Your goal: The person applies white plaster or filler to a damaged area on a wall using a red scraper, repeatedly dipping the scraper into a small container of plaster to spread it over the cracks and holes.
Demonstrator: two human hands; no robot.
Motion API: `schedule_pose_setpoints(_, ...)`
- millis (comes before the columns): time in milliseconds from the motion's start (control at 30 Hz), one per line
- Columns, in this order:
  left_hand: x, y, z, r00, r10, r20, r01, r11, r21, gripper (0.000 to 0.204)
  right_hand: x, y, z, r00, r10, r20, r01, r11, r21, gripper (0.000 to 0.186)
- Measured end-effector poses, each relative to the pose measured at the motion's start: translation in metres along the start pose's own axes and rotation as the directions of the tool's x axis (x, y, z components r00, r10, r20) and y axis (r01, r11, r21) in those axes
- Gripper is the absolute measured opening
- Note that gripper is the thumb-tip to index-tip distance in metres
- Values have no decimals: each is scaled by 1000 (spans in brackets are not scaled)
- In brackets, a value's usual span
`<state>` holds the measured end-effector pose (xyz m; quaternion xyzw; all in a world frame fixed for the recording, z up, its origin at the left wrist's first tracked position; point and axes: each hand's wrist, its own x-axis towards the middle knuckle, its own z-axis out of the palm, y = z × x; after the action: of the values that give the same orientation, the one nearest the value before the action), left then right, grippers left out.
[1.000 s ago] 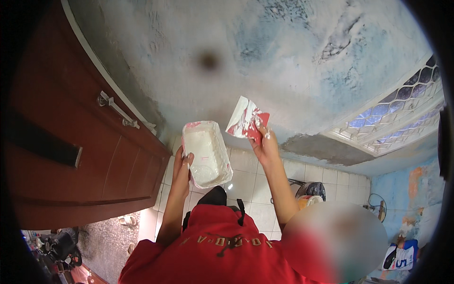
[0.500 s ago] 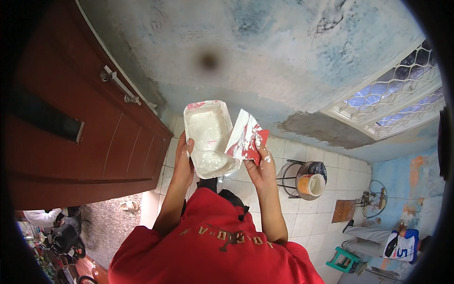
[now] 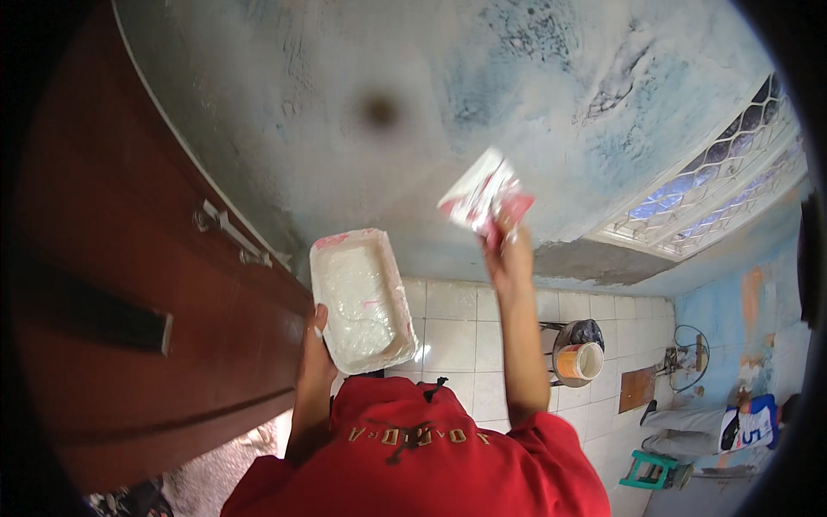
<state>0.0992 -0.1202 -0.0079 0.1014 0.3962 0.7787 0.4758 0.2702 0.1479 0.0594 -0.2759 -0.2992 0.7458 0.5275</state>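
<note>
My left hand (image 3: 318, 349) grips the lower left side of a white rectangular tub (image 3: 408, 332), whose inside is coated with pale wet filler. Pink smears mark its far rim. My right hand (image 3: 510, 250) is raised toward the wall, closed on a wide red putty knife (image 3: 485, 191) smeared with white filler. The blade tilts up and left, a little blurred by motion. I cannot tell whether it touches the patchy blue-grey wall (image 3: 413, 172) beyond it.
A dark red door (image 3: 95, 215) with a metal handle stands at my left. At right are a barred window (image 3: 702, 194) and a stool bearing an orange and white bucket (image 3: 579, 362). Farther right, a person (image 3: 715, 426) is near a green plastic stool (image 3: 648, 470).
My right hand has carried the putty knife up and to the right, away from the tub toward the wall. The tub in my left hand sits lower and slightly left in view.
</note>
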Motion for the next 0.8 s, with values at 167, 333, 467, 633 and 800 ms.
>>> schedule_pose_setpoints(167,36,45,-41,999,-18,-32,19,1000,15,68,93,-65,123,468,-742,480,794,116,-596,32)
schedule_pose_setpoints(333,61,73,-57,999,-29,-26,31,996,86,68,165,-54,157,-51,-590,806,601,-663,-447,48)
schedule_pose_setpoints(467,74,76,-64,996,-79,-37,80,997,22,66,203,35,103,268,-499,824,522,-644,-560,57)
schedule_pose_setpoints(633,85,75,-71,992,-123,-36,122,992,-28,65,168,132,29,400,-395,827,543,-625,-561,56)
schedule_pose_setpoints(800,94,78,-73,991,-127,52,126,992,11,65,152,69,74,335,-470,817,565,-594,-573,53)
